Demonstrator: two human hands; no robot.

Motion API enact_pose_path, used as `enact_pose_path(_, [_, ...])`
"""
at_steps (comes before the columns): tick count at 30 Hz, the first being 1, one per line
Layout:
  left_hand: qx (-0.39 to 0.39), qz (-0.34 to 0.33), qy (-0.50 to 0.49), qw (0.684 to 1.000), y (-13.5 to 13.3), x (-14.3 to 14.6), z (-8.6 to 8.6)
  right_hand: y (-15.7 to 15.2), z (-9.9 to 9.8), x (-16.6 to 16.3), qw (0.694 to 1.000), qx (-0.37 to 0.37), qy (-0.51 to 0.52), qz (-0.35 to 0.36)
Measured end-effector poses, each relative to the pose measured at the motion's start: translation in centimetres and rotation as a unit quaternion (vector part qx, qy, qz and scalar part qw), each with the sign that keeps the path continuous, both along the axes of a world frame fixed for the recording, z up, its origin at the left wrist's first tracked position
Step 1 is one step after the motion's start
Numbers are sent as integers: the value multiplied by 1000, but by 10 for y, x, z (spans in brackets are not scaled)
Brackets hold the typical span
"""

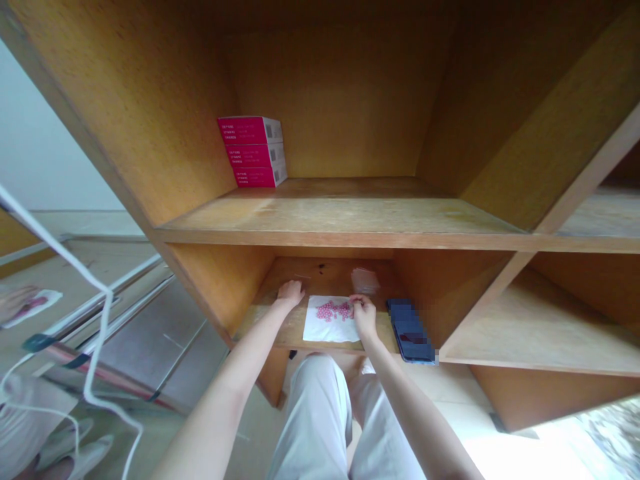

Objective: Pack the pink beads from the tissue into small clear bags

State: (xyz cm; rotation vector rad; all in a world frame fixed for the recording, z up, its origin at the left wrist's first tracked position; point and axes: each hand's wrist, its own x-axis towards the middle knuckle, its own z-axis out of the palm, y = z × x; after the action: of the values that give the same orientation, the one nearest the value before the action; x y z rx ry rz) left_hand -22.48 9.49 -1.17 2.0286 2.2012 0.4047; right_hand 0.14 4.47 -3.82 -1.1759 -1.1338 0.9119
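Now pink pieces (327, 311) lie on the white sheet (323, 331), on the lower shelf (333, 283). The right hand (364, 311) is at their right end, the left hand (291, 292) near the sheet's left edge. Whether the fingers are apart or together, I cannot tell.

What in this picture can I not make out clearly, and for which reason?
All in the head view:
- Left hand: its palm is hidden under its back.
- Right hand: too small to tell whether its grip holds anything.
- Pink pieces: too small to count.
- Boxes: small print unreadable.
- Dark flat thing: details blurred into squares.
- Other person's hand: arm cut off by the left edge.
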Motion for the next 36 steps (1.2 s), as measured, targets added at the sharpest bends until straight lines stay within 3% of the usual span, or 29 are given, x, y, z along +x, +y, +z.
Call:
enact_pose_path(8, [-4, 1, 29, 1000, -8, 4, 5, -2, 2, 0, 1000, 5, 5, 2])
enact_pose_path(14, [35, 14, 11, 999, -19, -3, 4, 1, -3, 0, 1000, 2, -8, 6])
enact_pose_path(17, [97, 20, -65, 993, -27, -8, 1, 1, -4, 0, 1000, 10, -20, -9])
enact_pose_path(21, [213, 7, -223, 951, -41, -6, 0, -2, -1, -2, 999, 40, -16, -15])
enact_pose_path(24, [228, -22, -275, 934, -56, 0, 4, -7, 9, -9, 998, 61, 2, -15])
enact_pose_path(28, [214, -73, -289, 930, -75, 9, 14, -12, 30, -29, 994, -23, 55, 91])
enact_pose_path(31, [215, -113, -253, 936, -86, 13, 18, -15, 44, -43, 960, -121, 151, 200])
enact_pose_path(33, [197, -160, -216, 943, -92, 15, 20, -16, 50, -48, 938, -175, 196, 229])
enact_pose_path(36, [174, -237, -174, 940, -101, 16, 21, -17, 54, -53, 932, -202, 194, 232])
